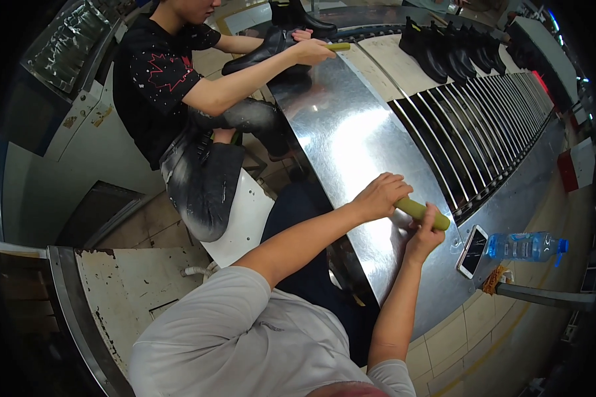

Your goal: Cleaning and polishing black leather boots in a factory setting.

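Note:
A thick olive-green rod (414,209) with a rounded end lies between my two hands, just above the shiny metal tabletop (351,142). My left hand (382,196) is closed round its left end. Close to the other end, my right hand (425,237) grips it with the thumb raised along its side. What the rod is for cannot be made out.
To the left a co-worker sits holding a black boot (268,53) and a similar green stick (338,47). A slatted conveyor (470,132) carries several black boots (437,53). Near my right hand are a phone (472,252) and a blue-tinted plastic bottle (522,246).

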### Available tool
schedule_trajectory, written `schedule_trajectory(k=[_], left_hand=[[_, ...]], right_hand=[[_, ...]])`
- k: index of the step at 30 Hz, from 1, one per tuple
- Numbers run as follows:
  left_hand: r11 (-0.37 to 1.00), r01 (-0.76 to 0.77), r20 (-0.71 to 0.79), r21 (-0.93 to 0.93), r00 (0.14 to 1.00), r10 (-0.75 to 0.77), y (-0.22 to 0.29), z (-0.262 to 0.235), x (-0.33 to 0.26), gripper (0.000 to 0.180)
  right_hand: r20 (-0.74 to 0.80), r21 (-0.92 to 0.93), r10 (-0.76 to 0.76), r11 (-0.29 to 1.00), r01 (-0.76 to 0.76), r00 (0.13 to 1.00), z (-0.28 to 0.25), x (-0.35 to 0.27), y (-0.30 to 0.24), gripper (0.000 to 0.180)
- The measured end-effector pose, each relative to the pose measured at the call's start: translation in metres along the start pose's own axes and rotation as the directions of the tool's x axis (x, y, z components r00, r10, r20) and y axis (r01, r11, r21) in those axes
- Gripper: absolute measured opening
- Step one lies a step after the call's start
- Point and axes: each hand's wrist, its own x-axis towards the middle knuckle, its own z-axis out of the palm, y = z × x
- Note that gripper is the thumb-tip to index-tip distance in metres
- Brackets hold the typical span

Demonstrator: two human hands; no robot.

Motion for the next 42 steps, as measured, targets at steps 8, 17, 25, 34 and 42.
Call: schedule_trajectory(k=[8, 17, 25, 34, 42], left_hand=[[0.993, 0.094, 0.081, -0.068, 0.993, -0.088, -0.002, 0.003, -0.003, 0.038], [0.989, 0.112, 0.129, 0.094, 0.984, -0.124, 0.005, -0.009, 0.001, 0.040], [0.989, 0.011, 0.135, 0.151, 0.990, -0.032, 0.003, -0.003, 0.001, 0.029], [0.926, 0.239, -0.078, 0.293, 0.971, -0.226, 0.014, -0.012, 0.006, 0.023], [0.992, 0.125, -0.020, 0.027, 0.992, -0.124, 0.002, -0.008, -0.001, 0.019]], right_hand=[[0.014, 0.069, 0.017, 0.997, -0.018, 1.000, -0.016, 0.011, 0.008, 0.025], [0.306, -0.185, -0.210, 0.944, 0.274, 0.929, 0.003, 0.001, 0.009, 0.023], [0.473, -0.390, -0.293, 0.776, 0.495, 0.831, -0.008, 0.013, 0.008, 0.019], [0.335, -0.286, -0.347, 0.848, 0.446, 0.876, 0.003, 0.004, 0.007, 0.016], [0.511, -0.408, -0.305, 0.737, 0.539, 0.804, 0.000, 0.007, 0.020, 0.033]])
